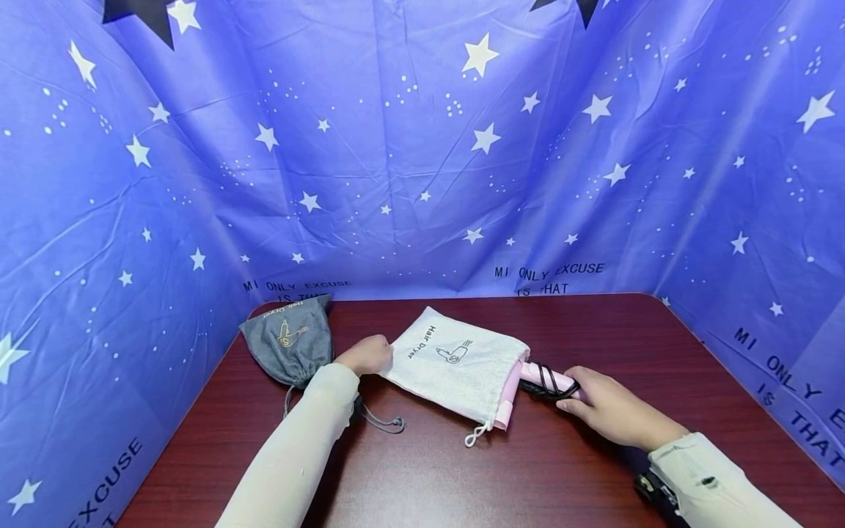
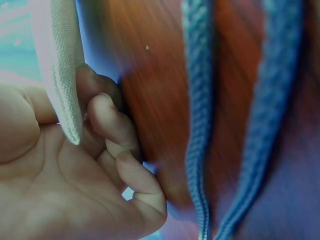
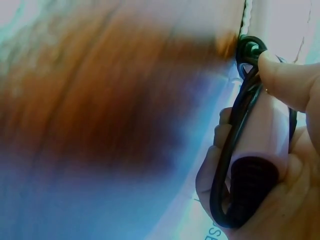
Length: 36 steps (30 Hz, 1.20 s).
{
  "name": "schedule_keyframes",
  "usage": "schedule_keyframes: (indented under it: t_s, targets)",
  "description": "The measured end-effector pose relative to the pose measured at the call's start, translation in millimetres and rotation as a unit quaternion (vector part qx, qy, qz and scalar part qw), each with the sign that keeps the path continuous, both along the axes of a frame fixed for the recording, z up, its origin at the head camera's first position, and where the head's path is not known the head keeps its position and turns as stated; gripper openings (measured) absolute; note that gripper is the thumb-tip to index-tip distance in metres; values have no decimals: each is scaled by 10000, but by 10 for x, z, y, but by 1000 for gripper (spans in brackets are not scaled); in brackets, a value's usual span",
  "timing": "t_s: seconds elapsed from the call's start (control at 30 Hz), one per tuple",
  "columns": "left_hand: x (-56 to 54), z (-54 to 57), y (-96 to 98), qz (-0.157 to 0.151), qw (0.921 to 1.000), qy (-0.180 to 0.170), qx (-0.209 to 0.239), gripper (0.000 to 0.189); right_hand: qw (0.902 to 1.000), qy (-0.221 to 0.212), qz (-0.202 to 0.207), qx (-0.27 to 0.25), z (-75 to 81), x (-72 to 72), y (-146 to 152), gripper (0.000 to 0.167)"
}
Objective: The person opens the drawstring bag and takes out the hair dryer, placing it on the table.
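A white drawstring bag printed "Hair Dryer" lies on the table, its mouth toward the right. My left hand pinches the bag's closed corner, and the left wrist view shows the cloth tip between thumb and curled fingers. Out of the bag's mouth sticks the pink handle of a hair dryer, wrapped with its black cord. My right hand grips that handle and the cord near its end. The rest of the hair dryer is mostly hidden inside the bag.
A grey drawstring bag, also printed "Hair Dryer", lies at the back left, beside my left forearm. Its grey cords trail over the dark red wooden table. A blue star-patterned cloth stands round the table's back and sides.
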<state>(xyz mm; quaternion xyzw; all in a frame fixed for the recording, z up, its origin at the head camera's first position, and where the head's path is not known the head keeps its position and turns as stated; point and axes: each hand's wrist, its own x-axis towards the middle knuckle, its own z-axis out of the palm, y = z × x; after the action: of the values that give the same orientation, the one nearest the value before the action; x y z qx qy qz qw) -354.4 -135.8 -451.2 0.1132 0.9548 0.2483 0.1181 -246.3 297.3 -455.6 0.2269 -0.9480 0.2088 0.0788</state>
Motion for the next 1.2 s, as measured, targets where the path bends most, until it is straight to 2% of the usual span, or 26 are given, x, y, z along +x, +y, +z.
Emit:
schedule_keyframes:
  t_s: [0.37, 1.2]
  targets:
    - [13, 31, 10, -46, 10000, -18, 41, 32, 9996, 226, 136, 69, 5, 18, 41, 25]
    - [6, 40, 10, 17, 9999, -127, -12, 30, 9983, 171, 556, 104, 0, 39, 179, 23]
